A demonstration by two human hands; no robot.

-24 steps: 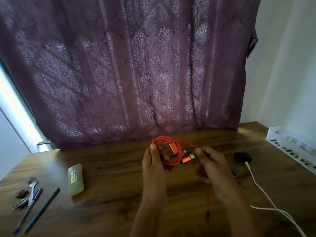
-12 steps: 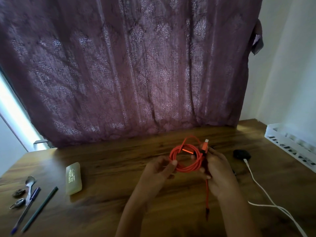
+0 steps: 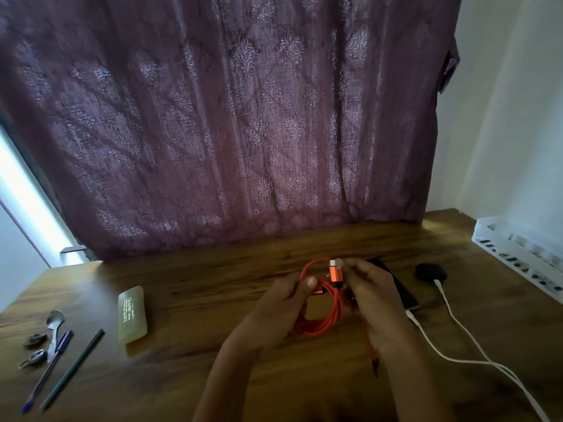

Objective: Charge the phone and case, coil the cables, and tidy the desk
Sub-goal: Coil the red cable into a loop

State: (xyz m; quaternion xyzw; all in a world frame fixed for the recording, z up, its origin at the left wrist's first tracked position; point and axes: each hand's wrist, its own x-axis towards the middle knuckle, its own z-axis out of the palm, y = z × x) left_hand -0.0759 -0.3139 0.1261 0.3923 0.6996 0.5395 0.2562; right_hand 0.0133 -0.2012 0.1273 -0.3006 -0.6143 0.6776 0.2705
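An orange cable (image 3: 327, 322) is wound into a coil above the wooden desk (image 3: 213, 293). My left hand (image 3: 274, 309) grips the coil's left side. My right hand (image 3: 374, 300) pinches the orange USB plug at the coil's top, and a loose orange end hangs below that hand. A dark phone (image 3: 399, 287) lies flat behind my right hand, partly hidden, with a white cable (image 3: 438, 345) in its near end. A small black case (image 3: 431, 272) sits further right, a second white cable plugged into it.
A pale translucent case (image 3: 132, 313) lies left of centre. A spoon (image 3: 54, 322), two pens (image 3: 73, 370) and small metal bits sit at the far left. A white slotted tray (image 3: 518, 254) stands at the right edge. A purple curtain hangs behind the desk.
The coil has turned from upright to hanging lower between my hands. My right hand moved up onto the USB plug, and the phone has come into sight behind it.
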